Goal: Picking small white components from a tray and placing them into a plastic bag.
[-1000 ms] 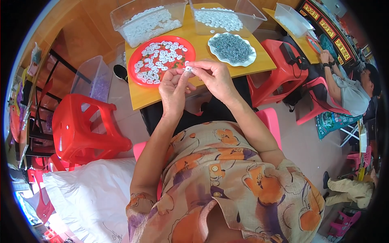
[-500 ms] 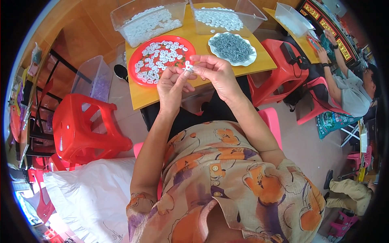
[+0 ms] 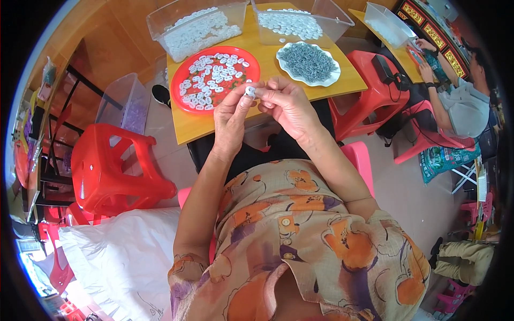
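Above the table's near edge, my left hand pinches a small white plastic piece between thumb and fingertips. My right hand meets it from the right, thumb and fingers pressed together at the piece; whatever else they hold is hidden. Just beyond my left hand lies a round red tray with many small white oval pieces spread over its patterned bottom. Farther right, a white scalloped plate carries a heap of small grey slender parts, too fine to name.
Two clear bins of white pieces, a left bin and a right bin, stand at the yellow table's back. Red stools flank me: a left stool and a right stool. A white sack lies lower left. Another person sits at far right.
My right fingers, spread around the piece before, have drawn together at it. The piece is turned differently, and my left hand has shifted slightly. The person at right has moved their hands.
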A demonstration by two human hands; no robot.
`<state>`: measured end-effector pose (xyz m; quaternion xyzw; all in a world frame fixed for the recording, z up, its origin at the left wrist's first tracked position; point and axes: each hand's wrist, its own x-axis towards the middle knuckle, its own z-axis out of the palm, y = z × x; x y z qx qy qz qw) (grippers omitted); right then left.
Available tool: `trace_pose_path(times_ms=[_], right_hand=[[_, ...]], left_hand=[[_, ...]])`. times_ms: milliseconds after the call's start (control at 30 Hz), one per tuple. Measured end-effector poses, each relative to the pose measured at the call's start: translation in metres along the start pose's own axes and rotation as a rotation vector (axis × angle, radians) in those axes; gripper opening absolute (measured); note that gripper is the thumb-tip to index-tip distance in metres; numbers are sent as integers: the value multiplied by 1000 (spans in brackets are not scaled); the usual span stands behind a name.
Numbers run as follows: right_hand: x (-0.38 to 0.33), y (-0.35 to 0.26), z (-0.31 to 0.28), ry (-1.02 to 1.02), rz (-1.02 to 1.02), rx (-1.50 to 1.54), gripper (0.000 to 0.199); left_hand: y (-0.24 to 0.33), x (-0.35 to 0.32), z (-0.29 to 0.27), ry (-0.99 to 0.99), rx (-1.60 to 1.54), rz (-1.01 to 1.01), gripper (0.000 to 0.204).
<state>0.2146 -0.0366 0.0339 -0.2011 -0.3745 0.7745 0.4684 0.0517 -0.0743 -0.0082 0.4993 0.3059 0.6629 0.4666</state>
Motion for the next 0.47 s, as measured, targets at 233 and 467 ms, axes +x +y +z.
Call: trace_pose_path(times_ms=[233, 467], right_hand=[[-4, 4, 6, 43, 41, 98, 30], [-4, 5, 5, 32, 51, 96, 30]], left_hand=[[2, -4, 5, 90, 51, -10, 31], [0, -2, 0, 96, 26, -35, 30]])
